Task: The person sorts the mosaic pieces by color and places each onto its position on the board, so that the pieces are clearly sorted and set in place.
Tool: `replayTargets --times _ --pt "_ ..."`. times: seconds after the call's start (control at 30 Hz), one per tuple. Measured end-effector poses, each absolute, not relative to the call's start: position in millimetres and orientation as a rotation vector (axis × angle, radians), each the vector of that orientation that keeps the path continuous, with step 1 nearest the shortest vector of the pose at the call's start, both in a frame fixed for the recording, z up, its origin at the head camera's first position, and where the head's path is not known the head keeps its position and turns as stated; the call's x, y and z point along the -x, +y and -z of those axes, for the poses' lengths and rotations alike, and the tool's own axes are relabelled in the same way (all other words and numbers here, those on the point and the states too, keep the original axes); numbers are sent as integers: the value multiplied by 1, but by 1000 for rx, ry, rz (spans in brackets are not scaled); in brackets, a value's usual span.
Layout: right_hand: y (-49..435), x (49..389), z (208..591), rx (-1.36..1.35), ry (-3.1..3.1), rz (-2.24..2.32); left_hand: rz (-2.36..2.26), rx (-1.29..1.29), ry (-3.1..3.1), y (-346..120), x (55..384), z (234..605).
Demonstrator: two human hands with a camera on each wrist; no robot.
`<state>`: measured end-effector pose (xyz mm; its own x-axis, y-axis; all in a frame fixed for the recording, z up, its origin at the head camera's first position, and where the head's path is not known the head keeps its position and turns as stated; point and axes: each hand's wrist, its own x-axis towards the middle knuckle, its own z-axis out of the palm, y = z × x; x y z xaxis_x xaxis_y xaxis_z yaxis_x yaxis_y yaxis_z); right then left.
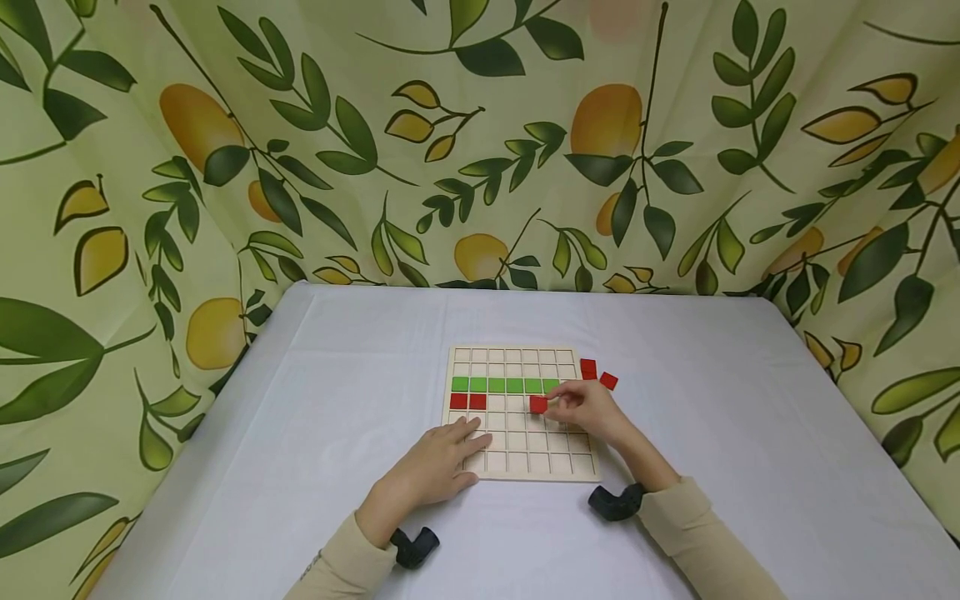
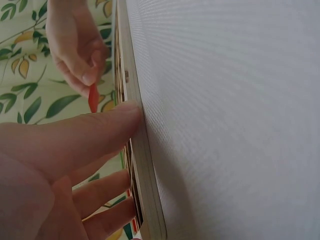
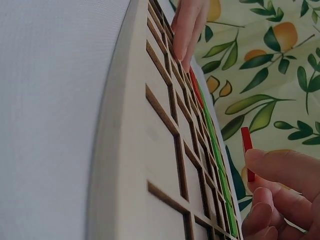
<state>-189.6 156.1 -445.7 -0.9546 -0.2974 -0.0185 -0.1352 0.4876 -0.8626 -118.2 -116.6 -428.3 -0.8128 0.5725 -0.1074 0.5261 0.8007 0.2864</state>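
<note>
My right hand [image 1: 588, 410] pinches a thin red square tile [image 1: 537, 404] between thumb and fingertips, held over the pale wooden grid board [image 1: 540, 464]. In the right wrist view that red tile [image 3: 248, 154] is seen edge-on, raised off the board's surface. My left hand [image 1: 435, 462] rests with fingers spread on the board's lower left part. The left wrist view shows its thumb [image 2: 125, 114] against the board's edge. A row of green tiles [image 1: 497, 385] runs across the grid, and just below it two red tiles [image 1: 467, 402] fill the leftmost cells.
Loose red tiles [image 1: 608, 381] lie on the white cloth beside the board's upper right corner, partly behind the right hand. A black strap-mounted device sits at each wrist. Behind the white-covered table [image 1: 360, 333] hangs a leaf-and-fruit patterned curtain [image 1: 480, 167].
</note>
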Motion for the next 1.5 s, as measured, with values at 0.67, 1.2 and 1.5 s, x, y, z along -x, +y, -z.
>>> replayTargets --times 0.67,1.2,1.5 --pt "134 191 449 359 2550 1445 -381 -850 2799 -115 119 428" --pt "112 188 447 316 2554 1471 -437 -797 2768 -115 117 426" --pt "102 190 446 273 2557 1465 -417 -807 2775 -115 117 427"
